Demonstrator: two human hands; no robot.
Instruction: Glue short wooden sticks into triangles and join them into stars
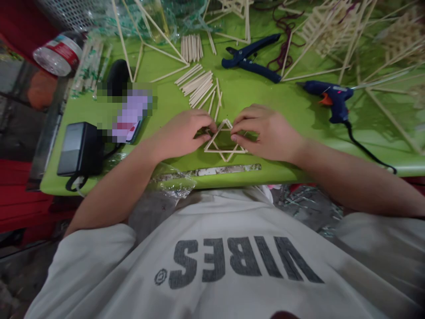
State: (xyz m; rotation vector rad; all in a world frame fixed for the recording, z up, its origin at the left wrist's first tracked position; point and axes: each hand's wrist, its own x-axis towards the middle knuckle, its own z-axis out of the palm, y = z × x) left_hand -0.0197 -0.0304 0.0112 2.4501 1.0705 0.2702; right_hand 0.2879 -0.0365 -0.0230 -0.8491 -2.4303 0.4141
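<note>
A small star made of wooden sticks (223, 151) lies on the green table near its front edge, formed from overlapping triangles. My left hand (189, 133) pinches the star's left side between thumb and fingers. From the right, my right hand (265, 133) grips the opposite side in the same way, its fingertips close to the upper right stick. Just beyond the star lie loose cut sticks (199, 86), and a tighter row of short sticks (191, 48) sits behind them.
Blue cutters (252, 57) lie at the back, and a blue glue gun (327, 95) with a cord rests at right. On the left are a phone (131, 115), a black box-shaped device (79, 148) and a bottle (58, 53). Large stick frames (332, 35) crowd the back right.
</note>
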